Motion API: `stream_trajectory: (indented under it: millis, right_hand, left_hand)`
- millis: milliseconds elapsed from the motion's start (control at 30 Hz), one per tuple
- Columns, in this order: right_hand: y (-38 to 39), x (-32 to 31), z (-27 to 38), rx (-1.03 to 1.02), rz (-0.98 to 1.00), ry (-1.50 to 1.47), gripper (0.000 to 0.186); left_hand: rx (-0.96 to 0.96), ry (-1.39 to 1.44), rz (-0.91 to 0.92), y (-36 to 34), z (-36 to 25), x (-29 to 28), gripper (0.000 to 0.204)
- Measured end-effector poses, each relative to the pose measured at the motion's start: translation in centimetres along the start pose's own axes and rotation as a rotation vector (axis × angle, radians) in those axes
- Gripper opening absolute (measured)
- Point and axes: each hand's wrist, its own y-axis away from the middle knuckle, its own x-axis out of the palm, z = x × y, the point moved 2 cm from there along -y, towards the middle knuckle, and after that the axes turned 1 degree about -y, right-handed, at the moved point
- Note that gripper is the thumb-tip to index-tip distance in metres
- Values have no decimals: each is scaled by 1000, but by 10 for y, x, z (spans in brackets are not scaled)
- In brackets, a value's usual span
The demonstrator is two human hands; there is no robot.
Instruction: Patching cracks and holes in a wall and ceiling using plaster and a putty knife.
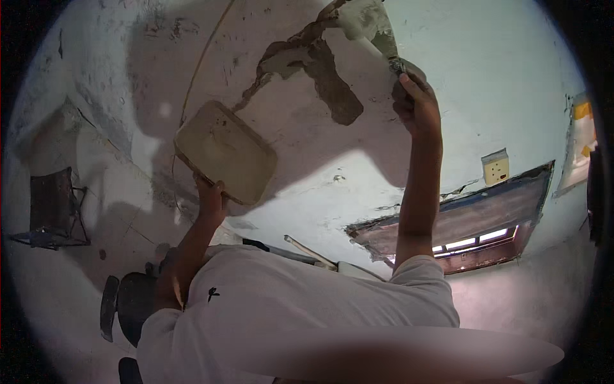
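My left hand grips the lower edge of a shallow beige rectangular tray, which is tilted so its inside faces me. A thin, dull coating and a few dark specks show in it. My right hand is raised high on the wall, closed around the dark handle of a putty knife. Its blade lies against or close to a wet-looking grey patch; contact is hard to tell. From there a ragged band of broken plaster runs down and left, with brown material showing inside it.
A cream socket plate sits on the wall at right, above a recessed window. A thin cord hangs left of the tray. Far left stands a dark folding chair; a black office chair is behind my left arm.
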Motion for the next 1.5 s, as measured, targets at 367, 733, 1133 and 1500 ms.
stream_trajectory:
  millis: [367,733,1133,1500]
  right_hand:
    - [-26,-21,54,-94,-5,334,28]
    - [-8,-42,74,-90,-51,530,24]
    - [-13,-28,109,-258,20,550,28]
    - [-12,-49,105,-219,-43,847,24]
  left_hand:
    - [-19,113,21,5,-3,8,85]
    - [-27,60,-52,9,-12,19,80]
    - [36,176,42,9,-9,22,87]
    - [-23,94,-33,17,-19,21,89]
